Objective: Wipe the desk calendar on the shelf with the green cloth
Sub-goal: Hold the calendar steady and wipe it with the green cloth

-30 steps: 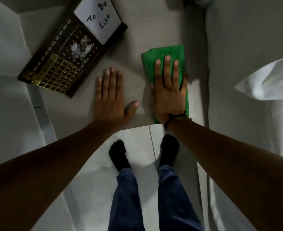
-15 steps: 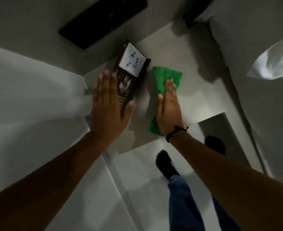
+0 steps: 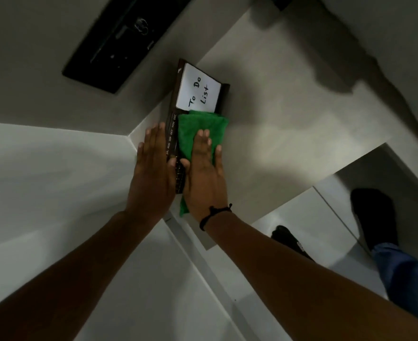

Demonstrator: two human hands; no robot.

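Head view: green cloth (image 3: 198, 129) now atop calendar (image 3: 178, 114)

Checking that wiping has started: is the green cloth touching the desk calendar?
Touching. The head view shows the green cloth lying over the desk calendar, pressed flat by the right hand.

Occlusions: calendar mostly covered

green cloth (image 3: 198, 129) and right hand (image 3: 204, 173) hide the desk calendar (image 3: 173, 130) date grid; left hand (image 3: 151, 173) covers its left edge; month strip text partly readable, black wall panel (image 3: 119, 43) blurred.
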